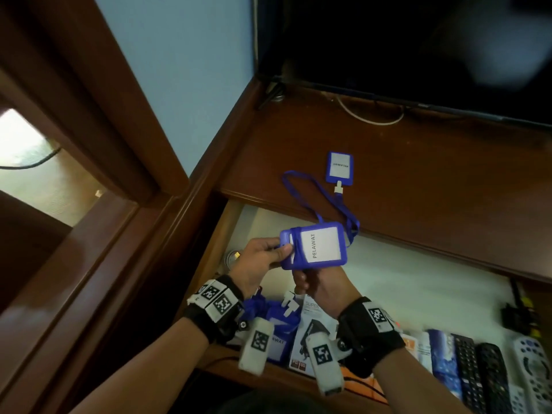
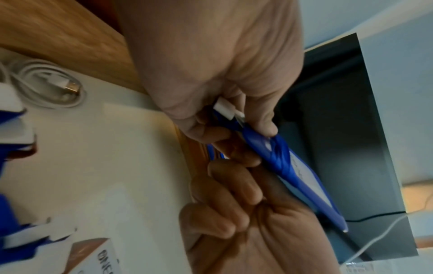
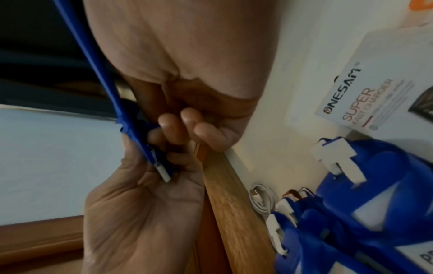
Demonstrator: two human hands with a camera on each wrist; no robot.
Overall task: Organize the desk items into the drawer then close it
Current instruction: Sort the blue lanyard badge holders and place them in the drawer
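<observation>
Both hands hold a blue badge holder [image 1: 313,249] in the air above the open drawer [image 1: 388,282], near its far left part. The left hand [image 1: 257,264] pinches the holder's left end between thumb and curled fingers, where a white clip [image 2: 226,108] sits inside the grip. The right hand [image 1: 319,286] is under the holder's near edge with its fingers curled against the back of it; from the right wrist view those fingertips [image 3: 167,123] press on the blue plastic next to the left hand. The card in the holder reads "PELAWAT". A blue lanyard [image 1: 322,201] runs from behind the held badge up onto the desk top [image 1: 418,174].

A second blue badge holder [image 1: 340,166] lies flat on the desk top, farther away, with its white clip pointing toward the drawer.

Inside the drawer, more blue badge holders with white clips [image 3: 365,204] are piled at the near left corner. A white charger box [image 3: 374,89] lies just right of them. A coiled white cable [image 2: 49,85] lies by the left wall of the drawer. At the near right, several remote controls [image 1: 490,375] lie side by side next to some small boxes [image 1: 442,360]. A dark screen [image 1: 418,49] stands at the far edge of the desk with a white cable [image 1: 370,116] below it.
</observation>
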